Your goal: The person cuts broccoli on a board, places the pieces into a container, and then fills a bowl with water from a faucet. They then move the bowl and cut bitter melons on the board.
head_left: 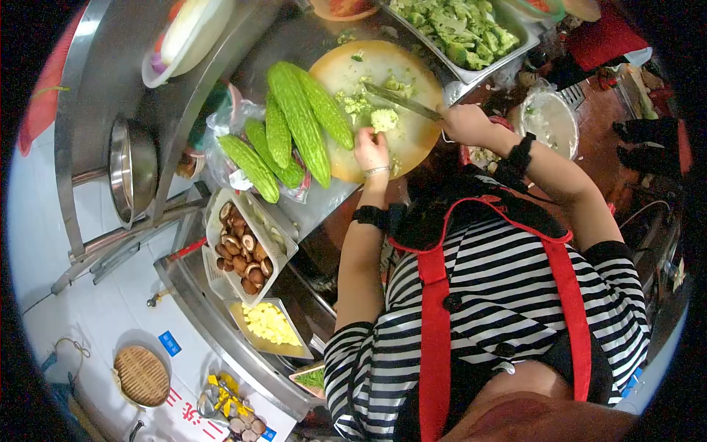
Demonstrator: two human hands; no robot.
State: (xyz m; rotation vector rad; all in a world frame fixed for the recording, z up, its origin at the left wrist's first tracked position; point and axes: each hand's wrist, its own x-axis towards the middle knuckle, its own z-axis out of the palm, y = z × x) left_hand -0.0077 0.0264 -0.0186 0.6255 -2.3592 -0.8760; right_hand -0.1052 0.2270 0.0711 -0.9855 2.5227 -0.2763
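My left hand point(372, 152) has its fingers closed on a pale green cauliflower floret point(384, 120) over a round cutting board point(416, 140). In my right hand point(468, 125), at the board's right edge, is the handle of a knife point(403, 102). Its blade reaches across the board above the floret, apart from it. Small green bits point(353, 103) and crumbs lie scattered around the blade. Several long, ridged bitter melons point(298, 121) rest left of my left hand, some overlapping the board and some on a plastic bag point(221, 121).
A metal tray point(471, 76) of cut green florets stands beyond the board. Baskets of mushrooms point(241, 250) and yellow cubes point(271, 324) are at the left. A white bucket point(549, 121) stands on the floor at right, with another person's dark shoes point(633, 158) further right.
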